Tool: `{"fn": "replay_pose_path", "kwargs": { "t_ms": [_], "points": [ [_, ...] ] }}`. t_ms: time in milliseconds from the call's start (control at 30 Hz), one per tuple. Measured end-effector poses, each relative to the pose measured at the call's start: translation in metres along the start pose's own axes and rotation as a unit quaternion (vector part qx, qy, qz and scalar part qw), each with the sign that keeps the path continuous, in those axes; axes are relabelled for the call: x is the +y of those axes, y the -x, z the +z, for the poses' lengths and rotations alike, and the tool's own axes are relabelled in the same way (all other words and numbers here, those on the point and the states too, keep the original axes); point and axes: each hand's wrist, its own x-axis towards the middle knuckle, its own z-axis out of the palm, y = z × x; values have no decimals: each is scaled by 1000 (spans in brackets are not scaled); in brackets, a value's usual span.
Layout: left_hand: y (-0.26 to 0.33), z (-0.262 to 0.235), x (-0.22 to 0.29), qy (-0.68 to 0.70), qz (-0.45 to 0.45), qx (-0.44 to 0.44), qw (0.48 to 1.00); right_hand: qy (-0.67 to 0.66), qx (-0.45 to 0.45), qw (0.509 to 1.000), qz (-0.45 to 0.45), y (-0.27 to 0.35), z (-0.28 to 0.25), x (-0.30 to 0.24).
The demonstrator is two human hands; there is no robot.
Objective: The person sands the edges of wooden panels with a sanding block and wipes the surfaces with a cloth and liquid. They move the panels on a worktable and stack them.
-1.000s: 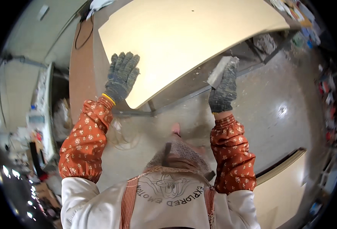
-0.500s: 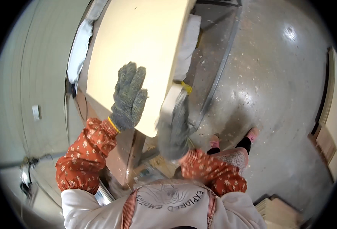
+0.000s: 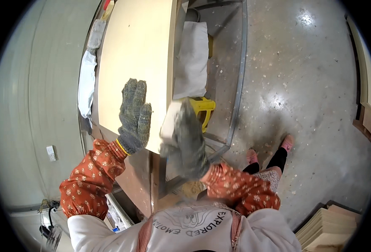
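Note:
A large cream-coloured board (image 3: 137, 46) lies lengthwise before me. My left hand (image 3: 135, 115), in a grey knitted glove, rests flat on its near part with the fingers stretched out. At the board's right edge, near the close corner, my right hand (image 3: 187, 145) in a matching glove grips a pale, blocky piece (image 3: 171, 122). Motion smears this hand and the block, so I cannot tell exactly what kind of block it is or whether it touches the edge.
Under the board stands a workbench with a grey metal frame (image 3: 239, 84). A white sheet (image 3: 194, 59) and a yellow plastic object (image 3: 206, 110) sit right of the board. White wrapped bundles (image 3: 87, 82) line its left side. Stacked panels (image 3: 326, 229) stand at lower right.
My right hand has shifted slightly left and nearer with the pale block. The board appears farther left in view, and more of the yellow object shows. My left hand still lies on the board.

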Motion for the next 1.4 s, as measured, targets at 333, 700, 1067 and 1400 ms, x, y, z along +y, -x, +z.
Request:
{"fn": "replay_pose_path", "kwargs": {
  "t_ms": [333,700,1067,1400],
  "points": [
    [-9,-8,5,0,17,9,1000,-1,62,994,-91,-163,37,89],
    [15,-3,-7,26,-30,2,999,-48,33,994,-87,-66,31,46],
    [-17,-4,-10,37,8,20,999,-52,44,998,15,40,24,-4],
    [-9,-3,-15,12,6,39,999,-60,36,995,-74,72,30,9]
  ]
}}
